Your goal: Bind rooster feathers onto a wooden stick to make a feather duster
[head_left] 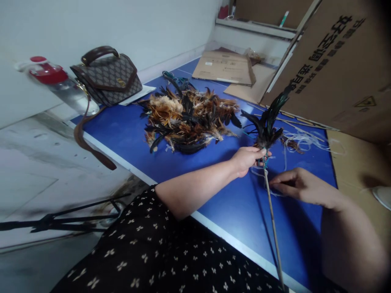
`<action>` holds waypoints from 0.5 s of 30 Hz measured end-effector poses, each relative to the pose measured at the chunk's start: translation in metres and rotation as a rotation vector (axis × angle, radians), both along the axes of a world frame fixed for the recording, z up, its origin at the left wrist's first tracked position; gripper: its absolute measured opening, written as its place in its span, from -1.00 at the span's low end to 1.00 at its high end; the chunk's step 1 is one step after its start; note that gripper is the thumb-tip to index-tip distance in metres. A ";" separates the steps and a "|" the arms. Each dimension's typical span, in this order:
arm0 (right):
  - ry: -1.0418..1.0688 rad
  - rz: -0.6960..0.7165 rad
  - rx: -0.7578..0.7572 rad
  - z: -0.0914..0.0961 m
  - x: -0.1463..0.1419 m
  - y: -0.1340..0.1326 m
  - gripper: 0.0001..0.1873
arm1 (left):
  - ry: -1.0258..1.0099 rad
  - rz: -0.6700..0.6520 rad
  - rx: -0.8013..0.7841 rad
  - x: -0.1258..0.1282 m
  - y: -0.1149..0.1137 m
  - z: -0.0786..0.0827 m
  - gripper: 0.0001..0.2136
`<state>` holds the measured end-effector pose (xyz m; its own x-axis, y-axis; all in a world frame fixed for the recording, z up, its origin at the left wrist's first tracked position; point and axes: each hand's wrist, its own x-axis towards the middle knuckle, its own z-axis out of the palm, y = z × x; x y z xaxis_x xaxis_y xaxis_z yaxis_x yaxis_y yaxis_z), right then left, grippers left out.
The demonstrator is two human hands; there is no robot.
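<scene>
My left hand [247,159] is closed around the base of a bunch of long black feathers [267,124], where it meets the top of a thin wooden stick [271,206]. Teal string [265,162] shows at that joint, just under the thumb. From there the stick slants down past the table's near edge. To its right, my right hand [297,188] has thumb and forefinger pinched together on a thin clear plastic strip [259,174] that loops beside the stick. The fingertips largely hide the strip's end.
A heap of brown and black feathers [189,118] lies on the blue table [180,162]. Loose plastic strips [305,140] lie at right, below a tall cardboard box [332,69]. A handbag [106,79] and a water bottle [61,83] stand at left; flat cardboard [222,69] lies behind.
</scene>
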<state>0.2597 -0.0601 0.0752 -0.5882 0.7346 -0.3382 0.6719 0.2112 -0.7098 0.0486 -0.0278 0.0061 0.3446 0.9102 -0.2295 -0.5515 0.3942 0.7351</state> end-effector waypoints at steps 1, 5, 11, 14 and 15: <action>-0.022 0.070 -0.075 -0.001 -0.002 -0.001 -0.48 | 0.000 0.002 -0.003 0.000 0.000 0.000 -0.88; 0.018 0.072 -0.108 -0.007 -0.013 -0.002 -0.48 | -0.028 -0.002 0.003 -0.002 0.001 0.000 -0.88; 0.088 -0.176 0.008 -0.017 -0.023 0.002 -0.30 | -0.033 0.016 -0.022 -0.002 0.000 0.002 -0.89; 0.125 -0.139 0.016 -0.018 -0.026 0.002 -0.30 | -0.017 0.011 -0.029 -0.001 0.000 0.001 -0.86; 0.135 -0.123 0.002 -0.018 -0.026 0.002 -0.31 | -0.008 0.005 -0.030 -0.001 0.000 0.001 -0.85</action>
